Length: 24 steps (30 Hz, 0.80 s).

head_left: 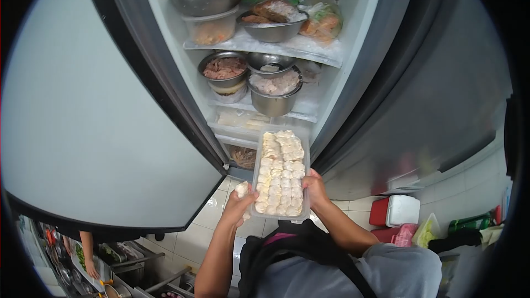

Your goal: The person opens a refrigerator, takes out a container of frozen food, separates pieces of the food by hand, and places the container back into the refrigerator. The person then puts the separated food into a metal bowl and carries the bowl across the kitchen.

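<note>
Just outside the open refrigerator (pixel 356 49), the left hand (pixel 238 207) and right hand (pixel 314 189) are pinching a translucent plastic container (pixel 307 152) between thumbs and partly hidden fingers. Supporting both sides evenly is keeping its pale, lumpy food (pixel 282 174) steady.

I'd call this a working kitchen: bowls (pixel 212 1) of meat (pixel 223 68) crowd the shelves inside the fridge (pixel 361 27), another person's hand (pixel 91 269) is down beside greens (pixel 81 255) past the fridge's open left door, and pale tiles (pixel 210 209) floor the space before the fridge.
</note>
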Each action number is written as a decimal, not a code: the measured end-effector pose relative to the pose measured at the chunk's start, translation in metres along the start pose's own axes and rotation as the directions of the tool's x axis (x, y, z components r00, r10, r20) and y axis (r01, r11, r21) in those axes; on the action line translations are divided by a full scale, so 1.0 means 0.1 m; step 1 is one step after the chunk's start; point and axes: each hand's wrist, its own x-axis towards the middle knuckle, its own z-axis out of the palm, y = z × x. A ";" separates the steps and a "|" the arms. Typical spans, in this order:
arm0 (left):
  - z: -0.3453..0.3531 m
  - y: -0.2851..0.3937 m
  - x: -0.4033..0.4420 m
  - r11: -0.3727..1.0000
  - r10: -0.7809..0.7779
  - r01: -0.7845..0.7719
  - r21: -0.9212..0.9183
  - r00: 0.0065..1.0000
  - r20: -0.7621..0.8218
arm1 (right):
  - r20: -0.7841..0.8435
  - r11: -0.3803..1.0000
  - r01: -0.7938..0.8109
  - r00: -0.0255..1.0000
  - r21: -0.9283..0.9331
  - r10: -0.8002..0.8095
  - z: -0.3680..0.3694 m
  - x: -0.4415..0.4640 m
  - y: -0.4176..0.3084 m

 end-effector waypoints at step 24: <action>0.55 0.97 2.21 -0.125 0.528 -0.168 0.978 0.823 0.209 | 0.147 0.885 -0.396 0.918 0.246 0.369 -0.02 1.43 -0.14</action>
